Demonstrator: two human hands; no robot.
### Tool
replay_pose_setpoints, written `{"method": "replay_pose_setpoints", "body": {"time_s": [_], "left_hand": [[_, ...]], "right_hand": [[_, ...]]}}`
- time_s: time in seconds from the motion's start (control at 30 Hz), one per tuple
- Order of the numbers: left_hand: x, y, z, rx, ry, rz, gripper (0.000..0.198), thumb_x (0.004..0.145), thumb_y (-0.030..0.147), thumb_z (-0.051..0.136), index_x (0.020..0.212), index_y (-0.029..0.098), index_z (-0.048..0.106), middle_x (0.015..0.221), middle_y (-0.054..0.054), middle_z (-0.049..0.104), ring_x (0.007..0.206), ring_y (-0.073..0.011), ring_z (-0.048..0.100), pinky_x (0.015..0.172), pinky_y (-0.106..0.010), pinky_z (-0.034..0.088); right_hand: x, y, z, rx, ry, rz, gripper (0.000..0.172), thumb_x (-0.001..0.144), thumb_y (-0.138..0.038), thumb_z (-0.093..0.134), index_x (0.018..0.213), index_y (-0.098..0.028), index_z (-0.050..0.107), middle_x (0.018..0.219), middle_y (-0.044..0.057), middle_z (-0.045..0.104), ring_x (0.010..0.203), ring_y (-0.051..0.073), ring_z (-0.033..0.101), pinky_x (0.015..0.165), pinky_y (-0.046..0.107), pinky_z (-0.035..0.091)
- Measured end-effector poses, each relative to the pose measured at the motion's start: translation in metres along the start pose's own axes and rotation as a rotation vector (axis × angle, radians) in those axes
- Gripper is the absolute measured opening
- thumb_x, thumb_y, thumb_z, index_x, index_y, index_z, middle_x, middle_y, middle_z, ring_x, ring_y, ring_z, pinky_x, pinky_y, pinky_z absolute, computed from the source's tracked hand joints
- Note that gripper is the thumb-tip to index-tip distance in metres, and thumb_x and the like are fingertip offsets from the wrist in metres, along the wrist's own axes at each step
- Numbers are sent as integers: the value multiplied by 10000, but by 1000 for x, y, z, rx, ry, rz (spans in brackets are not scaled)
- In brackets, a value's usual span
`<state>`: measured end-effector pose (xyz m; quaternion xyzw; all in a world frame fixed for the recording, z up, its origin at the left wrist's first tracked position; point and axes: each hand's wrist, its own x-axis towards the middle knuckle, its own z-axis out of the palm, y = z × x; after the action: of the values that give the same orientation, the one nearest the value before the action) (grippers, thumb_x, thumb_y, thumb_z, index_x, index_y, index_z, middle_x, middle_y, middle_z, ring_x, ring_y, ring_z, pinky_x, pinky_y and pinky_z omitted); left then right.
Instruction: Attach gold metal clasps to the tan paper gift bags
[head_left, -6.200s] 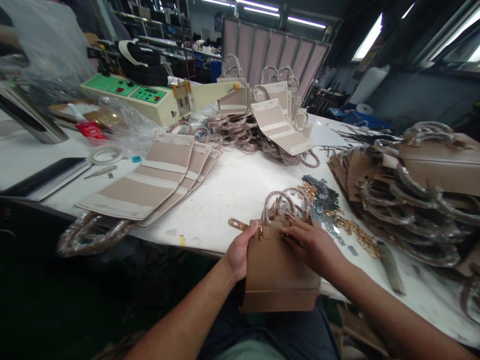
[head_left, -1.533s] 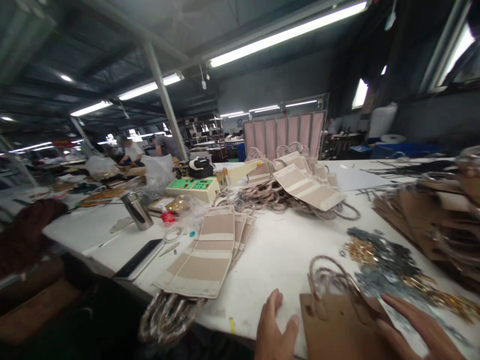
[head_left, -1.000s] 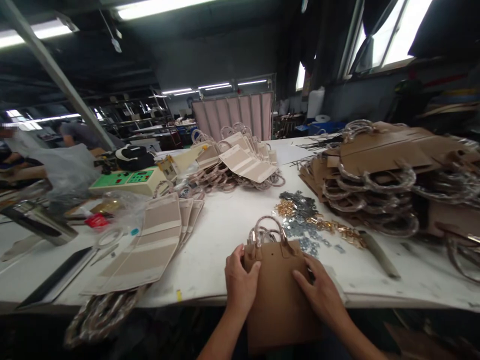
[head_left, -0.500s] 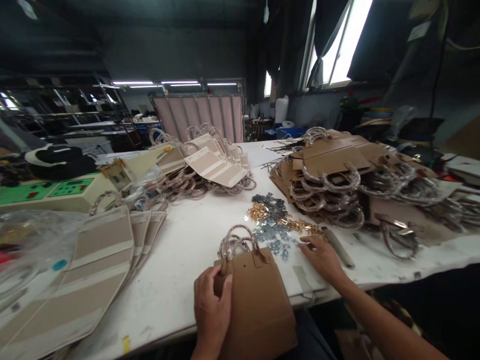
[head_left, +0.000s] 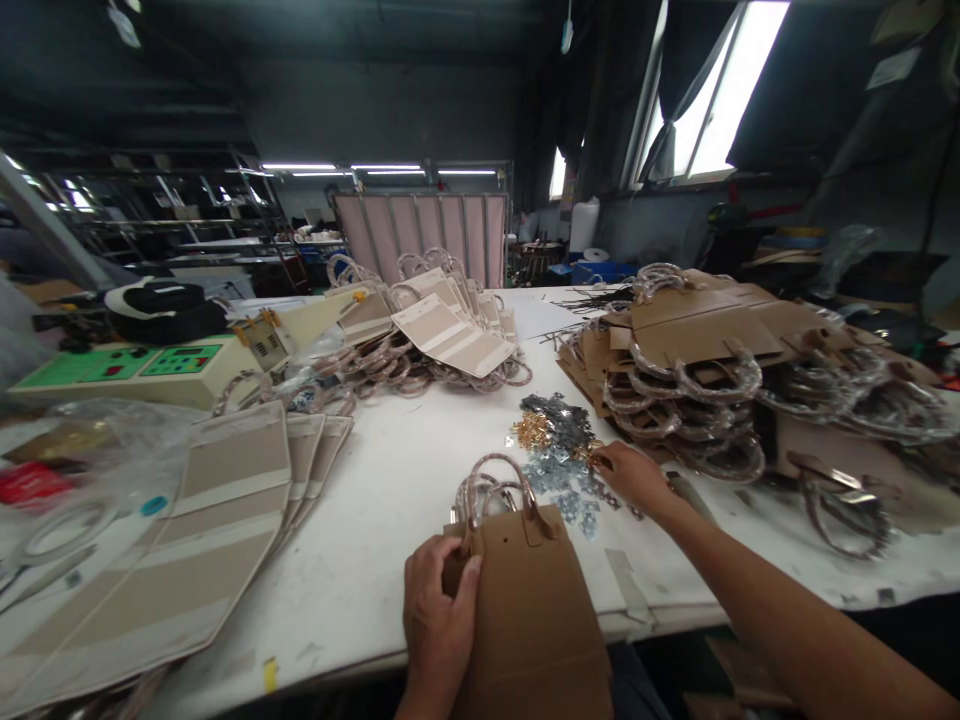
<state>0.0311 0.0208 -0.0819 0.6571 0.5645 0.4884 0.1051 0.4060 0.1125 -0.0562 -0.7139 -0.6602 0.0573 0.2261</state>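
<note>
My left hand (head_left: 441, 610) grips the upper left edge of a stack of brown bag panels (head_left: 536, 610) at the table's front edge, thumb on the front face. Plastic-wrapped handles (head_left: 495, 480) stand up from the panels' top, and a small hole shows between the handle tabs. Over the small metal parts, my right hand (head_left: 630, 475) has its fingertips together at the gold pieces (head_left: 581, 452); whether a piece is between them is too small to see. Around it lie more gold pieces (head_left: 532, 430), dark metal plates (head_left: 566, 420) and silver plates (head_left: 559, 475).
At right rises a large pile of brown panels with wrapped handles (head_left: 697, 330). Beige panels (head_left: 457, 335) are heaped behind, and others (head_left: 232, 490) fan out at left. A machine with green control panels (head_left: 120, 365) stands at the far left. A grey bar (head_left: 690, 495) lies beside my right forearm.
My right hand has moved forward to the gold pieces, and its fingers have come together. My left hand keeps its grip on the panels. The camera view has turned slightly left.
</note>
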Motion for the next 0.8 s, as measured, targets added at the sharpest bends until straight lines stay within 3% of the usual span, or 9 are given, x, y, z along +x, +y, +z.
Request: {"method": "replay_pose_setpoints", "body": {"time_s": [0.17, 0.4, 0.67, 0.8], "left_hand": [[13, 8, -8, -42, -85, -35, 120, 875, 288, 670, 983, 241, 650, 1055, -56, 646, 1049, -278, 581, 942, -455, 483], [43, 26, -32, 39, -371, -99, 98, 806, 254, 706, 889, 231, 660, 953, -29, 626, 950, -250, 583, 872, -404, 454], [39, 26, -29, -60, -357, -132, 139, 809, 238, 670, 788, 228, 533, 902, 5, 553, 831, -194, 552, 779, -340, 444], [36, 26, -31, -94, -323, -137, 124, 829, 257, 674, 816, 233, 553, 905, 12, 566, 826, -185, 554, 770, -327, 444]], "right_hand": [[-5, 11, -5, 10, 21, 80, 143, 834, -287, 647, 880, -254, 778, 970, 46, 758, 855, 230, 669, 706, 303, 398], [-21, 1, -13, 218, 92, 123, 274, 878, -475, 572, 885, -263, 745, 915, 38, 776, 846, 240, 699, 772, 326, 483], [-33, -21, -9, 454, 140, 217, 302, 758, -523, 643, 791, -225, 677, 780, 57, 737, 731, 252, 682, 679, 351, 506], [-54, -59, -24, 673, 77, 198, 299, 817, -518, 648, 840, -220, 630, 756, 37, 730, 664, 211, 674, 621, 310, 518]]}}
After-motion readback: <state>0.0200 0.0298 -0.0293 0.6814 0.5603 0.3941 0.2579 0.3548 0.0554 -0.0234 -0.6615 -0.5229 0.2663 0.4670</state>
